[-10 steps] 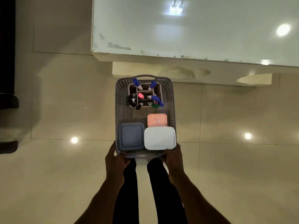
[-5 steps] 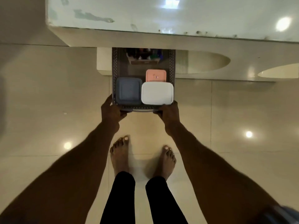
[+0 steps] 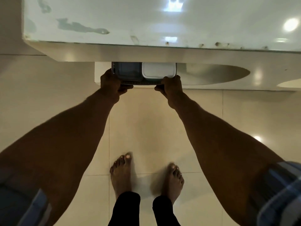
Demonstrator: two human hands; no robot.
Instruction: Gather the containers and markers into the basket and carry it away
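Where the near edge of the counter [image 3: 146, 26] cuts across the head view, we find the basket [image 3: 143, 82] held below it, with only its near end showing and the rest hidden under the counter's overhang. We record the left hand [image 3: 112, 84] gripping the basket's near left corner, fingers curled beneath the rim and thumb along the side wall. The right hand [image 3: 171, 86] grips the near right corner in like manner, fingers wrapped under the rim. Both arms are stretched forward.

Inside the visible end of the basket we note two containers side by side and touching: a grey-blue container [image 3: 128, 70] on the left and a white container [image 3: 159, 70] on the right, both lidded and lying flat. Their far edges pass out of sight under the counter. We cannot see any markers; that part of the basket is concealed.

The basket is held off the floor [image 3: 146, 119], which is pale glossy tile with bright light spots reflected in it. The person's bare feet [image 3: 121, 170] stand on the tile well back from the basket, under dark trouser legs [image 3: 127, 209]. Blue sleeves [image 3: 280, 193] show at the lower corners. The counter top is glossy white, with worn patches towards its left end and chips along its near edge.
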